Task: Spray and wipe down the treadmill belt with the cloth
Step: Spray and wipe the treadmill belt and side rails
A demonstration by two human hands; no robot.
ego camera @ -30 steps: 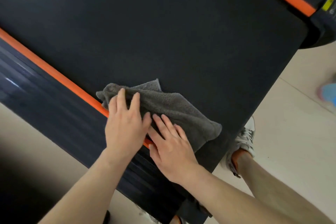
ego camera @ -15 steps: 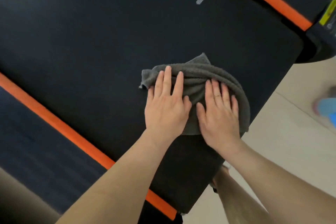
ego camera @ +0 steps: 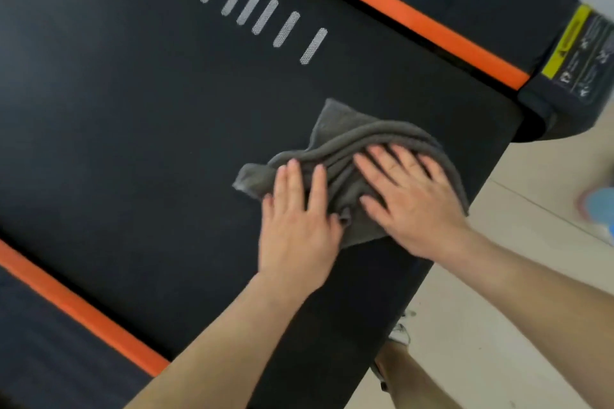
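- Head view: a crumpled dark grey terry cloth (ego camera: pixel 345 146) lies on the black rubber treadmill belt (ego camera: pixel 133 116), close to the belt's end edge on the right.
- The left hand (ego camera: pixel 295 229) and right hand (ego camera: pixel 412 206) press on it side by side, fingers (ego camera: pixel 294 183) straight and flat, clasping nothing.
- The cloth bunches ahead of the fingertips, towards the far orange side strip (ego camera: pixel 398 10). Its long axis runs across both hands.

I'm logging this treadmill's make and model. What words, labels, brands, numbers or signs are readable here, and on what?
Nothing reads clearly; no brand or number shows.
Label on the corner cover: yellow strip with what looks like a warning triangle, white pictograms beside it; lettering too blurred to read.
Belt: seven pale bars, a pattern, not letters.
Cloth: no tag or print visible.
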